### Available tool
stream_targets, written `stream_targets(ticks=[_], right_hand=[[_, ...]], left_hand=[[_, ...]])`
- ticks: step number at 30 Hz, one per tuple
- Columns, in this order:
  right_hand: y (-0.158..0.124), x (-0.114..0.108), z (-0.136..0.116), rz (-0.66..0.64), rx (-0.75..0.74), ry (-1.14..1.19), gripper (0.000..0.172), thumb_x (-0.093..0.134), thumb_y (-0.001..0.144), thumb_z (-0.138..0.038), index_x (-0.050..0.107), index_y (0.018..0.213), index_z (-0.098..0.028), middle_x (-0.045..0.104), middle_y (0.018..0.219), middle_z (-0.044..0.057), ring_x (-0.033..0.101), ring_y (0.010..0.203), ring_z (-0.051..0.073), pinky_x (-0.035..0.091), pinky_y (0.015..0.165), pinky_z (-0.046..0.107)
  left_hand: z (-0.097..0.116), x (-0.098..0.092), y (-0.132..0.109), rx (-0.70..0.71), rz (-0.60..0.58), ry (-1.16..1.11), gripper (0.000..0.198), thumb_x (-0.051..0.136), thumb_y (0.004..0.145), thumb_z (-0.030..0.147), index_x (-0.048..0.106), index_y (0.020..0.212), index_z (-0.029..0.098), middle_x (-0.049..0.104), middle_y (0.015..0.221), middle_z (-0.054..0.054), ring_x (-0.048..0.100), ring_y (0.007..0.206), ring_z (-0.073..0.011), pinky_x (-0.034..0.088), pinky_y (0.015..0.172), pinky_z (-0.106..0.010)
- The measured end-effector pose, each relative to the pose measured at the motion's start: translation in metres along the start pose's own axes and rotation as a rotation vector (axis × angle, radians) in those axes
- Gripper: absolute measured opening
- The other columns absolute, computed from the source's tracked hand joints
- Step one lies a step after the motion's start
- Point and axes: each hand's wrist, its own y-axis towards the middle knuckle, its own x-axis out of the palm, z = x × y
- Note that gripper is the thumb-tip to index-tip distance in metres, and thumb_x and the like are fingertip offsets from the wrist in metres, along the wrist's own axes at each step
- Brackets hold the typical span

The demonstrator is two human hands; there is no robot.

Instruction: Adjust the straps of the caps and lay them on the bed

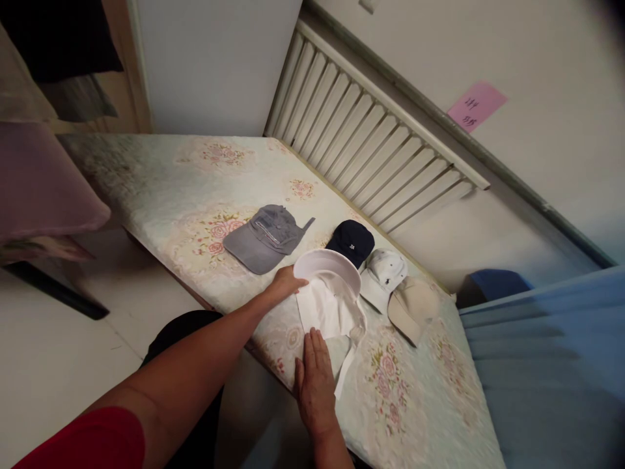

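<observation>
A white cap (pixel 328 306) lies in front of me on the bed-like surface with its curved brim (pixel 329 264) pointing away and a strap (pixel 347 368) trailing at its near right. My left hand (pixel 288 284) is closed on the cap's left edge where the brim meets the crown, thumb on top. My right hand (pixel 315 378) rests open, fingers stretched out together, their tips on the cap's near edge. Beyond the cap sit a grey cap (pixel 268 238) to the left, a navy cap (pixel 350 242), a white cap with a small dark logo (pixel 383 277) and a beige cap (pixel 413 306).
The caps lie on a floral-covered surface (pixel 312 190). A radiator (pixel 361 124) runs along its far side. Blue curtain fabric (pixel 547 365) hangs at the right, with a dark blue object (pixel 493 286) behind it. A pink-covered seat (pixel 46 179) stands at the left.
</observation>
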Motion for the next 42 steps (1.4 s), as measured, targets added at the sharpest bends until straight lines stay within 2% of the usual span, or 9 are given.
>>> stream_targets(ticks=[11,22,24,29,31,33,36,39,42], right_hand=[[-0.016,0.002,0.003,0.069,-0.005,-0.029,0.055,0.042,0.093,-0.024,0.025,0.144,-0.014,0.031,0.149,0.015,0.023,0.139,0.025,0.036,0.107,0.052],[-0.025,0.001,0.003,0.101,0.022,-0.034,0.053,0.042,0.092,-0.024,0.029,0.143,-0.014,0.035,0.147,0.014,0.025,0.139,0.023,0.034,0.109,0.049],[-0.025,0.001,0.003,0.102,0.02,-0.033,0.053,0.042,0.092,-0.023,0.03,0.143,-0.013,0.036,0.147,0.014,0.025,0.139,0.023,0.034,0.109,0.049],[-0.023,0.004,0.002,0.123,0.024,-0.029,0.051,0.044,0.09,-0.021,0.035,0.14,-0.012,0.038,0.145,0.014,0.028,0.138,0.024,0.033,0.109,0.048],[-0.023,0.005,0.003,0.129,0.023,-0.027,0.051,0.043,0.09,-0.022,0.036,0.139,-0.011,0.039,0.145,0.015,0.029,0.137,0.025,0.033,0.109,0.048],[-0.024,0.006,0.003,0.144,0.02,-0.02,0.049,0.042,0.091,-0.022,0.037,0.139,-0.01,0.04,0.144,0.015,0.03,0.137,0.025,0.033,0.109,0.048],[-0.024,0.008,0.004,0.164,0.016,-0.001,0.048,0.041,0.091,-0.023,0.038,0.138,-0.011,0.041,0.143,0.015,0.031,0.136,0.025,0.033,0.109,0.048],[-0.025,0.01,0.005,0.171,0.031,0.013,0.05,0.041,0.091,-0.024,0.036,0.14,-0.012,0.041,0.143,0.014,0.033,0.135,0.026,0.035,0.107,0.047],[-0.025,0.01,0.005,0.164,0.034,0.018,0.053,0.042,0.09,-0.023,0.034,0.141,-0.012,0.041,0.144,0.013,0.033,0.135,0.025,0.034,0.107,0.047]], left_hand=[[-0.003,0.003,-0.007,0.059,0.032,0.036,0.032,0.068,0.066,0.025,0.067,0.094,0.01,0.07,0.077,-0.006,0.061,0.054,-0.0126,0.045,0.05,-0.02],[-0.014,0.007,-0.031,0.182,0.193,0.017,0.011,0.061,0.071,0.023,0.059,0.078,0.014,0.058,0.061,0.003,0.056,0.055,-0.011,0.043,0.056,-0.021],[-0.016,0.009,-0.036,0.186,0.234,0.001,0.012,0.061,0.072,0.021,0.058,0.081,0.014,0.058,0.065,0.003,0.056,0.057,-0.0103,0.045,0.057,-0.021],[-0.032,0.016,-0.057,0.192,0.407,0.001,0.031,0.049,0.08,0.018,0.051,0.11,0.014,0.056,0.089,-0.003,0.058,0.068,-0.0115,0.051,0.066,-0.026],[-0.04,0.021,-0.071,0.336,0.458,0.142,0.029,0.05,0.078,0.015,0.054,0.108,0.015,0.056,0.094,-0.005,0.057,0.083,-0.0158,0.049,0.081,-0.032],[-0.047,0.026,-0.086,0.567,0.344,0.342,0.03,0.048,0.08,0.014,0.057,0.108,0.017,0.056,0.101,-0.007,0.054,0.097,-0.0193,0.045,0.09,-0.036],[-0.051,0.033,-0.109,0.766,0.138,0.588,0.034,0.046,0.083,0.013,0.059,0.114,0.021,0.056,0.112,-0.007,0.048,0.107,-0.0202,0.041,0.095,-0.036],[-0.049,0.037,-0.125,0.858,0.0,0.776,0.029,0.047,0.087,0.018,0.062,0.111,0.027,0.057,0.116,-0.005,0.047,0.107,-0.0211,0.038,0.093,-0.039],[-0.046,0.038,-0.133,0.874,-0.035,0.858,0.025,0.046,0.09,0.022,0.063,0.107,0.027,0.06,0.114,-0.003,0.047,0.103,-0.0209,0.037,0.09,-0.038]])
